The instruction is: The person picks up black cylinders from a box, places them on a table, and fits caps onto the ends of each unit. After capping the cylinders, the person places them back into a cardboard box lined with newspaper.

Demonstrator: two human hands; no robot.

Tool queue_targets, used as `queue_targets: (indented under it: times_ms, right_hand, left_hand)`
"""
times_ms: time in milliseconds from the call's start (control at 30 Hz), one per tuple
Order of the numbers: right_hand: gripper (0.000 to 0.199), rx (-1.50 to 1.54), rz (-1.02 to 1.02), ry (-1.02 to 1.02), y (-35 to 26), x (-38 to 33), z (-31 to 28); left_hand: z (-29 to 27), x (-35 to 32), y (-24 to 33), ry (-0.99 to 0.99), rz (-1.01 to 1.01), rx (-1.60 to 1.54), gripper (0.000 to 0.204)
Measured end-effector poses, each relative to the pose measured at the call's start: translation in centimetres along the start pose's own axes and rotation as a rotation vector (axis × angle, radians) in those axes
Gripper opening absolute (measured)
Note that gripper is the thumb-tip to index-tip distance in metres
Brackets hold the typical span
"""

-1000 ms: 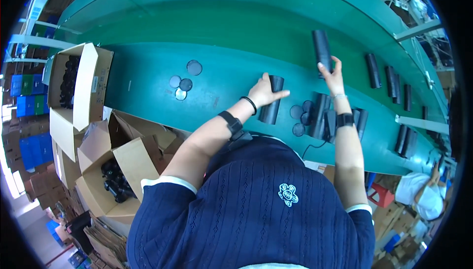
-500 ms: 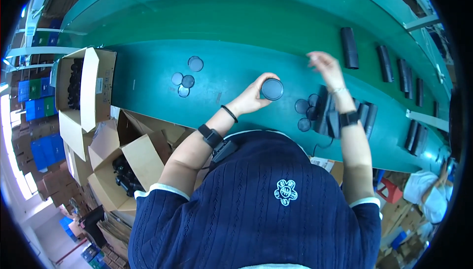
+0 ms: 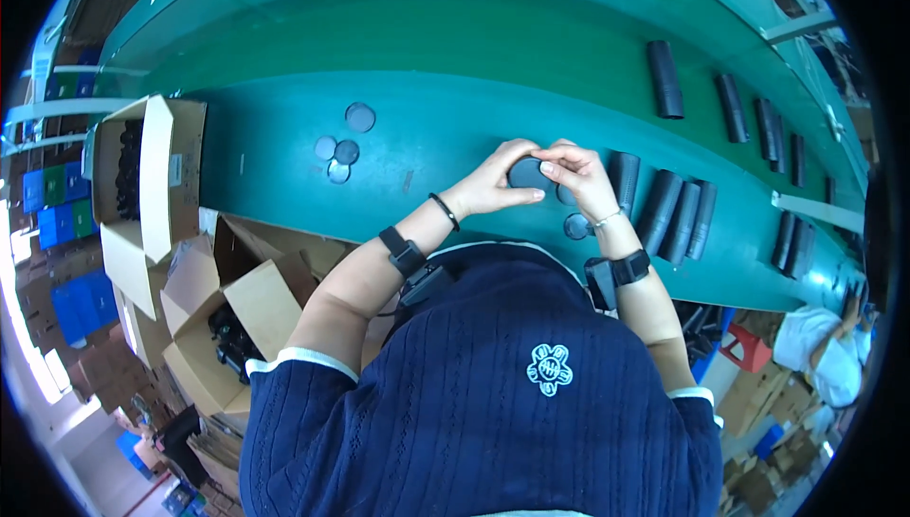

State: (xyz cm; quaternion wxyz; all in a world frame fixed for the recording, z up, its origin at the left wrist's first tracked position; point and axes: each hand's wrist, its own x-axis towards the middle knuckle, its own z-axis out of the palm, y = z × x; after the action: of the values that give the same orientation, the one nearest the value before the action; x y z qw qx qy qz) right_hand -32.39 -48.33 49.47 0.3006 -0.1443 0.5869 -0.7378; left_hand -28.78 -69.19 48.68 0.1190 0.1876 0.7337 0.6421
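A black round piece (image 3: 526, 174) with a flat dark top is held up over the bench, its underside hidden. My left hand (image 3: 493, 181) wraps round its side, thumb at the near edge. From the right, my right hand (image 3: 580, 181) is closed at its far right rim, the thumb pressing on the top. Close by the right wrist lies a dark disc (image 3: 576, 226), and another is partly covered by the hand. Several black tubes (image 3: 681, 221) lie side by side to the right of that hand.
Several discs (image 3: 347, 152) lie on the green bench (image 3: 284, 176) to the left. More black tubes (image 3: 665, 81) lie along the far strip. Open cardboard boxes (image 3: 185, 162) with black parts stand at left. Another person (image 3: 823, 351) is at the far right.
My right hand has come down and left from beside the far tube to the round piece and closed on its rim. The left hand still holds the piece.
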Motion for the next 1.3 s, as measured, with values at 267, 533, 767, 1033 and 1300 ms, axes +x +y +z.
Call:
queue_targets:
  times_ms: [267,533,767,1033,1300]
  right_hand:
    - [0.093,-0.418,-0.069,0.028,1.8,3.4,-0.4]
    - [0.085,-1.080,0.278,0.783,2.4,11.2,-16.3]
    - [0.108,-1.416,0.554,0.641,-5.3,-1.6,-12.9]
    - [0.097,-1.019,0.187,0.545,-3.7,-5.7,-3.6]
    - [0.081,-0.104,-0.143,0.096,-1.7,-2.0,4.2]
  left_hand:
    - [-2.4,2.6,0.7,0.584,-0.261,-0.954,0.053]
    - [-3.0,-1.0,-2.3,0.451,-0.579,-0.884,0.035]
    - [-3.4,-0.1,-2.6,0.429,-0.531,-0.861,0.029]
    - [-0.1,1.3,0.7,-0.061,-0.602,-0.570,0.037]
    - [-1.6,-1.1,2.2,0.026,-0.158,0.009,0.066]
